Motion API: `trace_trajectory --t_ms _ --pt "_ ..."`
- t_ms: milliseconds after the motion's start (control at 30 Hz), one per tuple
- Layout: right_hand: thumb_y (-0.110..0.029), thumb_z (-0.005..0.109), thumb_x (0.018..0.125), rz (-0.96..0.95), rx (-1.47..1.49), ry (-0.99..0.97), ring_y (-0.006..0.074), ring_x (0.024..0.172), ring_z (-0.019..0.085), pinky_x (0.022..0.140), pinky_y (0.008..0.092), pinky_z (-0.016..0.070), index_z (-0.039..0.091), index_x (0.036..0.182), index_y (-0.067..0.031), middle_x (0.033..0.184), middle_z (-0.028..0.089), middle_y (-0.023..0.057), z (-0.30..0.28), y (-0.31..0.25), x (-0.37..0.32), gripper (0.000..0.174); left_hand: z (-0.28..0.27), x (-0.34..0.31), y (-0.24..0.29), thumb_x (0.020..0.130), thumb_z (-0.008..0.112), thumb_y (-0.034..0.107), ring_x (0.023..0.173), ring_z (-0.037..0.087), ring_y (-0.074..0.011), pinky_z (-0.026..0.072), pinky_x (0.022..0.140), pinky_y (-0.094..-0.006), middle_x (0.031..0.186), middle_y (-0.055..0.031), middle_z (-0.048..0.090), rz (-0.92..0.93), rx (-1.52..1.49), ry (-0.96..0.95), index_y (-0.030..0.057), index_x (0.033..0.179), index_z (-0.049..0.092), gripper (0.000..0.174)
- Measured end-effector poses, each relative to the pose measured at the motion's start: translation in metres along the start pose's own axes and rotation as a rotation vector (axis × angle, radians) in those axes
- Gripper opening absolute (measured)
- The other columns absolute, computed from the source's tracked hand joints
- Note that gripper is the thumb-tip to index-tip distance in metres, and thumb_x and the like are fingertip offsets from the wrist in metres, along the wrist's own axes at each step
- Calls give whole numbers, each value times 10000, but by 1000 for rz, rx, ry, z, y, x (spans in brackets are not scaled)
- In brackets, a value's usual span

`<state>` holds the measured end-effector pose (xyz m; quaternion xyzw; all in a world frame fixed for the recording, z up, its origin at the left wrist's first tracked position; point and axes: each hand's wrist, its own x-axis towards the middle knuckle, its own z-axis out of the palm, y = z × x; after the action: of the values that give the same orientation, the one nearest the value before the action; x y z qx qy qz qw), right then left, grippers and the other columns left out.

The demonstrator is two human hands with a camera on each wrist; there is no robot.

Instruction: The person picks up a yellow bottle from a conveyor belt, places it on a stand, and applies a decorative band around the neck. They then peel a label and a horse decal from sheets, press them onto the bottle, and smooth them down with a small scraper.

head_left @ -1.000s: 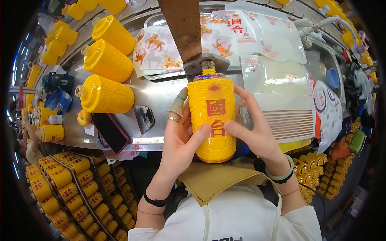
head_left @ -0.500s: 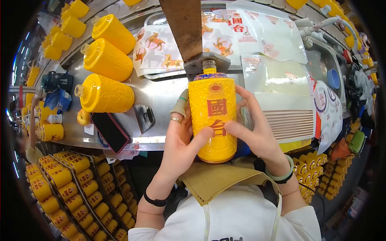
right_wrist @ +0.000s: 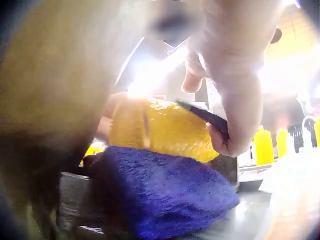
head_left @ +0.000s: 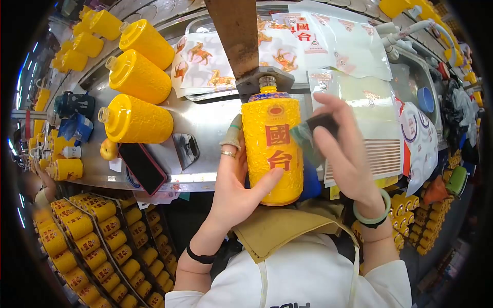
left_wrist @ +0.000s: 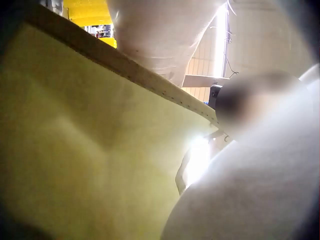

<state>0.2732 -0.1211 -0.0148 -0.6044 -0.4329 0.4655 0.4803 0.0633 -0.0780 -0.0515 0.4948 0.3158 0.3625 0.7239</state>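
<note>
A yellow embossed bottle (head_left: 272, 138) with red characters and a clear glass neck lies with its neck pointing away from the person. My left hand (head_left: 239, 179) grips its left side, thumb across the front below the lower character. A ringed finger of that hand wears a pale finger cot. At the bottle's right side, my right hand (head_left: 346, 149) pinches a dark flat scraper (head_left: 324, 126) with a greenish edge, blurred by motion. In the right wrist view the scraper (right_wrist: 212, 120) slants over the bottle (right_wrist: 175, 130), and a blue cloth (right_wrist: 170, 195) lies beneath. The left wrist view shows mostly apron (left_wrist: 100, 150).
A brown post (head_left: 233, 36) ends in a metal bracket (head_left: 264, 79) at the bottle's neck. Three yellow bottles (head_left: 141, 118) lie at left, near a phone (head_left: 143, 168) and an apple (head_left: 108, 149). Decal sheets (head_left: 354, 97) cover the right; racked bottles (head_left: 97, 241) stand below.
My right hand has let go of the bottle, moved right and taken hold of the scraper. My left hand keeps its grip, its thumb slightly further right.
</note>
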Motion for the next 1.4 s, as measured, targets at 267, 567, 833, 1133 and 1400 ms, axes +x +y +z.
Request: trace_trajectory --t_ms 267,567,833,1133,1400 --pt "88 695 791 -769 -677 -31 344 921 636 821 404 527 695 1127 -10 1034 709 145 0 -27 19 349 6 -1 4 907 706 -49 1424 453 -252 382 1184 -409 1545 -156 413 -27 14 22 0 1613 163 892" --pt "-21 657 968 -203 4 204 192 991 675 825 304 536 629 1196 -10 1077 684 116 23 28 -16 230 9 2 5 986 655 24 1402 474 -249 398 1167 -405 1538 -166 422 -65 -14 61 -4 1609 188 780" --pt "5 651 936 -263 -96 312 302 987 680 881 358 527 642 1161 1 1072 685 157 8 26 -18 225 9 2 7 993 654 29 1363 509 -244 419 1149 -404 1478 -154 477 -71 -37 76 -1 1564 265 691" --pt "19 610 983 -377 -137 337 137 920 655 837 266 522 659 1168 13 1032 700 66 -17 11 13 192 11 15 11 994 655 25 1311 561 -224 490 1084 -377 1459 -156 508 -120 -42 134 8 1587 242 723" --pt "23 571 993 -377 -198 283 159 1021 639 910 278 497 649 1212 10 1083 691 83 -12 13 13 232 11 17 11 1001 665 48 1271 597 -217 526 1043 -371 1431 -159 536 -89 -48 127 15 1568 257 699"
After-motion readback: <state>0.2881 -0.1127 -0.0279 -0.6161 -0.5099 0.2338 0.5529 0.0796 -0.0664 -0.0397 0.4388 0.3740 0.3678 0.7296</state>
